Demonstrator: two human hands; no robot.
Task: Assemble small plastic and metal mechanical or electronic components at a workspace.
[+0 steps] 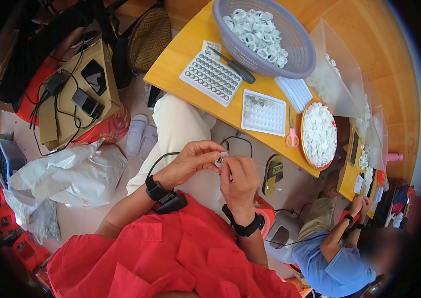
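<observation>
a small white round part point(221, 159) is held between the person's two hands, above the lap and just off the near edge of the table point(163, 74). the left hand point(194, 160) has a narrow grip, thumb and forefinger pinching the part from its left side. the right hand point(240, 183) has a narrow grip as well, its bent fingers and thumb closing on the part from the right. the part seems to have something dark in its middle, though it is too small here to be sure. both wrists wear black straps.

on the table, a white tray point(226, 103) is filled with rows of round silver cells. a screwdriver point(233, 64) with a dark handle lies just beyond it, beside a grey-purple basket point(297, 43) heaped with white parts. nearer the hands, a second white tray point(270, 124) carries a few silver cells toward its far side, its other pockets bare. scissors point(292, 138) with pink handles lie between that tray and a red-rimmed bowl point(318, 168) full of small white pieces.

to the left, a cardboard box point(49, 128) holds a dark phone point(94, 77) and cables, with a white plastic bag point(71, 174) near it. at the right, another person in a blue shirt point(332, 270) sits with both hands at a table.
</observation>
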